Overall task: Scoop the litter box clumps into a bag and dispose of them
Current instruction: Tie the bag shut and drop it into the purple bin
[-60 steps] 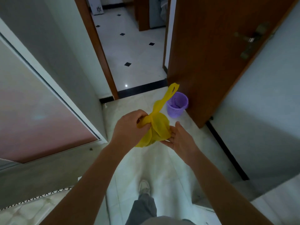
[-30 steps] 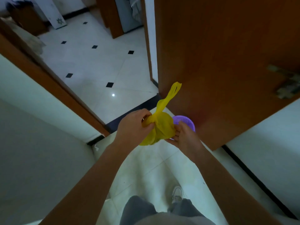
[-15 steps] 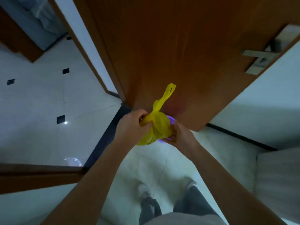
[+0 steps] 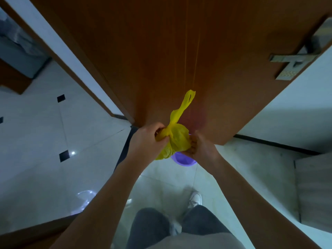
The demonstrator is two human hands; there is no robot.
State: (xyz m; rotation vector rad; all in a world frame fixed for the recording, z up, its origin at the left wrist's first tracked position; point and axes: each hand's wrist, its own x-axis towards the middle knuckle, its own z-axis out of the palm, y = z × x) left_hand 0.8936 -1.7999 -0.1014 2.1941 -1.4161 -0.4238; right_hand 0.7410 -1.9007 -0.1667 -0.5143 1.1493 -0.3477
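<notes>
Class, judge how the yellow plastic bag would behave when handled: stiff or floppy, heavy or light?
Probably floppy: the crinkled yellow plastic bag bunches where the left hand grips it. Likely light: the right hand pinches its small bulge with fingertips.

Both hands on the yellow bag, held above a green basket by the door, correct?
No: the basket is purple, not green. The head view shows the left hand and right hand holding the yellow bag above it by the door.
</notes>
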